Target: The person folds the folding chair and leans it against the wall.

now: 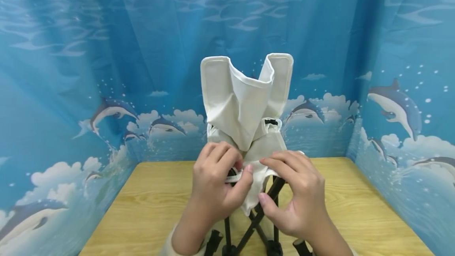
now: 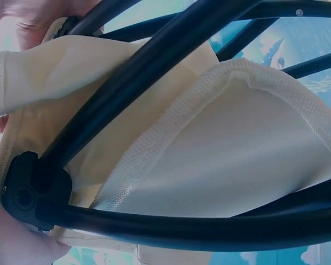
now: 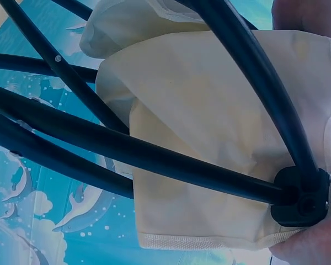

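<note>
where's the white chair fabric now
In the head view, the white chair fabric is central, on the black folding frame, its lower part between the left hand and right hand.

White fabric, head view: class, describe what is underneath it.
Under the white fabric, black poles cross above the wooden tabletop. The fabric and left hand hide some upper parts.

Inscriptions: none. I can read no text, label, brand, number or sign on anything shown, either in the head view or in the two wrist views that reach me at my station.
</note>
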The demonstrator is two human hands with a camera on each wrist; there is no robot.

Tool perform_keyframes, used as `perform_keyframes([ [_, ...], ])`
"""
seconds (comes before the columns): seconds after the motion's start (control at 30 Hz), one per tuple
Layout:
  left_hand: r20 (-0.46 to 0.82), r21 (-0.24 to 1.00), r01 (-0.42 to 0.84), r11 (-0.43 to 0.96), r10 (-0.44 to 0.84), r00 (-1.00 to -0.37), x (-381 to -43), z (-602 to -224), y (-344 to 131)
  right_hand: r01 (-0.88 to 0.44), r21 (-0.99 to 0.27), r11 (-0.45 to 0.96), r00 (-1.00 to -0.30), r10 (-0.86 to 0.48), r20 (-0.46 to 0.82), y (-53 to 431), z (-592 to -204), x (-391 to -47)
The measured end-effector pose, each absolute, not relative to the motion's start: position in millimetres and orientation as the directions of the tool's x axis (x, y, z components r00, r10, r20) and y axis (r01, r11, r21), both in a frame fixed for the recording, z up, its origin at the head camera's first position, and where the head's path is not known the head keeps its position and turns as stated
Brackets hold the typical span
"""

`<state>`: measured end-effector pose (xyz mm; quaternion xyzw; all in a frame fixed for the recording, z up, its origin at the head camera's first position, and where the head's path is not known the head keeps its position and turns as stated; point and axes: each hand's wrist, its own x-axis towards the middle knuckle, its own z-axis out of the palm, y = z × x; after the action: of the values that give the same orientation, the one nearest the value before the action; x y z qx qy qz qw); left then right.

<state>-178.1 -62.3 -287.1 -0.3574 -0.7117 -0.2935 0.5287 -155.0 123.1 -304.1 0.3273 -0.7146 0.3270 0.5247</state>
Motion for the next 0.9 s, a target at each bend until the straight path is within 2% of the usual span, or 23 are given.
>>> perform_keyframes([
  [0.33, 0.970, 0.025, 0.839, 0.544, 0.189, -0.152, -176, -282, -58, -0.820, -0.106, 0.562, -0.203, -0.113, 0.973, 116, -301, -156],
  [0.47, 0.969, 0.031, 0.840, 0.542, 0.188, -0.157, -176, -282, -59, -0.823, -0.100, 0.559, -0.193, -0.110, 0.975, 114, -301, -156],
  [0.63, 0.969, 0.033, 0.843, 0.537, 0.191, -0.160, -176, -282, -58, -0.824, -0.100, 0.558, -0.192, -0.107, 0.976, 112, -301, -156],
  [0.9, 0.975, 0.013, 0.849, 0.528, 0.181, -0.128, -179, -280, -57, -0.830, -0.105, 0.547, -0.196, -0.110, 0.974, 109, -302, -158],
])
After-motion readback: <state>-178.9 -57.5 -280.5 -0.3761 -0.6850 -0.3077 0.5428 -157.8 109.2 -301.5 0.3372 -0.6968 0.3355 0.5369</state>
